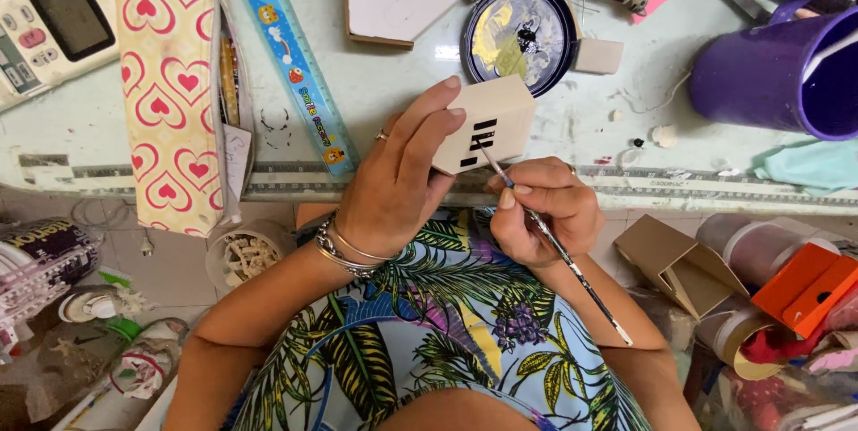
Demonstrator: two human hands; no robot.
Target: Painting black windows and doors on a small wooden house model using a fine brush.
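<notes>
Floral-print lap nearest cam; above it right hand (543, 209) pinches thin paintbrush (550, 239), tip on small cream block (487, 122) w/ black painted bars, gripped in left hand (398, 182) over tabletop (626, 154) edge. Beyond: paint-smeared round lid (520, 33), purple cup (778, 69), ruler (299, 69), heart-print pouch (170, 82). Cluttered floor below.

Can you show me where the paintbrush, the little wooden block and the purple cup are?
paintbrush (559, 250), head view, middle of its thin handle.
little wooden block (497, 109), head view, its pale top face.
purple cup (751, 73), head view, its outer side wall.
</notes>
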